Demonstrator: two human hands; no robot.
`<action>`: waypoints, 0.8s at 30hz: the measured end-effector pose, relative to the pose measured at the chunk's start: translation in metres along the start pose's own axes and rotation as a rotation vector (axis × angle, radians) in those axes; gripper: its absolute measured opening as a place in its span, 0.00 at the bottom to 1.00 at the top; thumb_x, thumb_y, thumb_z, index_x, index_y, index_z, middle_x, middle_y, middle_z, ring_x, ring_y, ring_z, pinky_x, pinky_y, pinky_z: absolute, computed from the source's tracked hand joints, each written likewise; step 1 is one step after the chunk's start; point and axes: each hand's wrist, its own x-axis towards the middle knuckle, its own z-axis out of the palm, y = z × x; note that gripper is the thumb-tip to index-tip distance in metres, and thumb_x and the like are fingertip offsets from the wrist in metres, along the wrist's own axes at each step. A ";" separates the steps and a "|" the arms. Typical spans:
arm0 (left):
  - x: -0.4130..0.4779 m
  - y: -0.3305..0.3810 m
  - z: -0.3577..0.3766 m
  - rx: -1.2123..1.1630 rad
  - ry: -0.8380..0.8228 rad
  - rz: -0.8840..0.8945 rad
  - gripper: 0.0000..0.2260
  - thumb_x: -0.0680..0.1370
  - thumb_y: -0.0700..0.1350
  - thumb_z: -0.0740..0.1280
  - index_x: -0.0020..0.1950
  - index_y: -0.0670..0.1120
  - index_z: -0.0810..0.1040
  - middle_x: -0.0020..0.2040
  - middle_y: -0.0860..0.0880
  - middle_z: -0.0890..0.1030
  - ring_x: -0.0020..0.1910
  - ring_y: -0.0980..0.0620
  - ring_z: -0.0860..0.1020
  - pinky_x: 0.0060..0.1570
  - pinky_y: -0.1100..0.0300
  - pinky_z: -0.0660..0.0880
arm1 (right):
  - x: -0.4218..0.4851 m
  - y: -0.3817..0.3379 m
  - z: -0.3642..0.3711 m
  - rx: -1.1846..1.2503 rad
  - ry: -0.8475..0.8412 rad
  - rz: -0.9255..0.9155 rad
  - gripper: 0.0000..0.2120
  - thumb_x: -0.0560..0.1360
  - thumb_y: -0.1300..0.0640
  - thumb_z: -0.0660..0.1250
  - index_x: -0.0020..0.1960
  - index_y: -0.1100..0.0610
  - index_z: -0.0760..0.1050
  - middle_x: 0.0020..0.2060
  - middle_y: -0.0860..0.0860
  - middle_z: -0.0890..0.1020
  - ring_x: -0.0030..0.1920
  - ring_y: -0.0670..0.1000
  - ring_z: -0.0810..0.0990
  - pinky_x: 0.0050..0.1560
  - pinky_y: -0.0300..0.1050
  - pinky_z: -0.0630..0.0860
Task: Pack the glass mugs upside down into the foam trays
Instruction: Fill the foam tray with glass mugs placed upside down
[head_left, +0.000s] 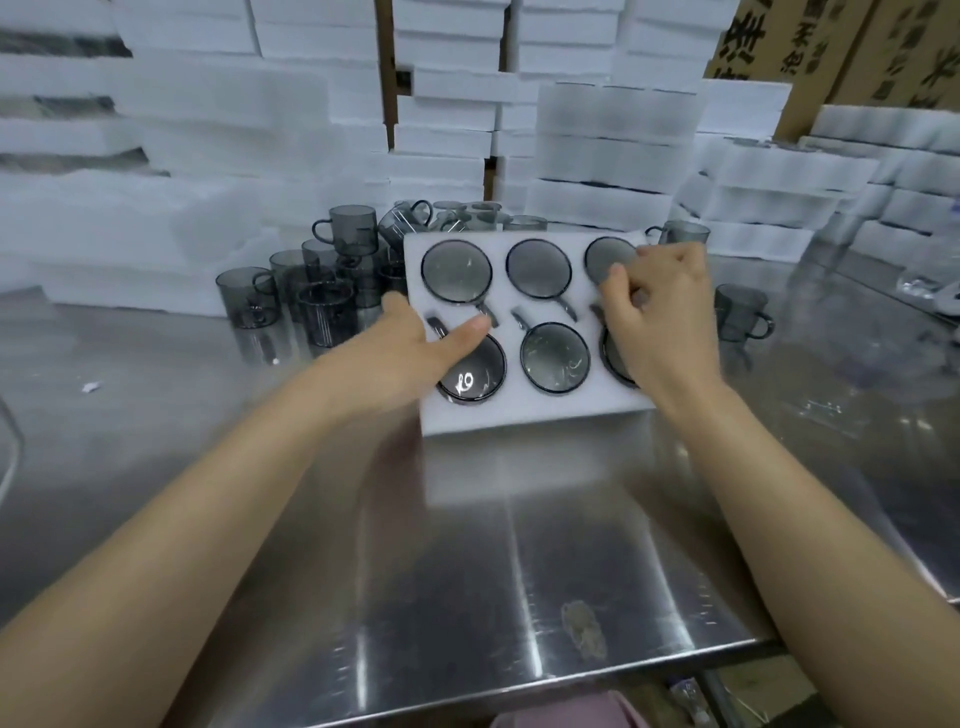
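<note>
A white foam tray (511, 410) lies on the steel table, and its near edge looks slightly raised. Six smoky glass mugs sit upside down in its pockets, among them the back-left mug (456, 270) and the front-middle mug (555, 356). My left hand (410, 353) grips the tray's left edge, with its thumb lying on top beside the front-left mug (480, 376). My right hand (662, 317) sits with curled fingers over the tray's right edge. It hides most of the two right-hand mugs (605, 260).
Several loose upright grey mugs (311, 296) cluster behind and left of the tray. One more mug (740, 314) stands to the right. Stacks of white foam trays (608, 156) wall the back, with cardboard boxes (810, 41) at the far right. The table edge (519, 699) runs near me.
</note>
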 end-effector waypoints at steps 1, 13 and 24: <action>0.000 0.000 0.001 -0.080 0.060 0.083 0.39 0.72 0.68 0.61 0.72 0.44 0.55 0.59 0.53 0.72 0.50 0.59 0.74 0.46 0.62 0.71 | 0.000 0.002 -0.001 0.049 0.065 -0.036 0.12 0.78 0.58 0.61 0.37 0.57 0.75 0.39 0.50 0.74 0.56 0.53 0.70 0.48 0.44 0.67; 0.019 -0.040 0.006 -0.469 0.229 0.383 0.37 0.68 0.59 0.73 0.71 0.62 0.57 0.67 0.67 0.68 0.65 0.72 0.67 0.56 0.80 0.64 | 0.002 0.020 0.014 0.721 -0.380 0.344 0.31 0.70 0.41 0.71 0.70 0.48 0.68 0.58 0.39 0.80 0.57 0.39 0.79 0.60 0.42 0.76; 0.030 -0.034 0.016 -0.584 0.256 0.349 0.43 0.63 0.47 0.81 0.73 0.52 0.62 0.66 0.61 0.73 0.64 0.65 0.72 0.60 0.70 0.71 | 0.002 0.030 0.029 0.832 -0.455 0.326 0.38 0.64 0.43 0.78 0.70 0.44 0.67 0.64 0.43 0.77 0.65 0.47 0.75 0.68 0.56 0.70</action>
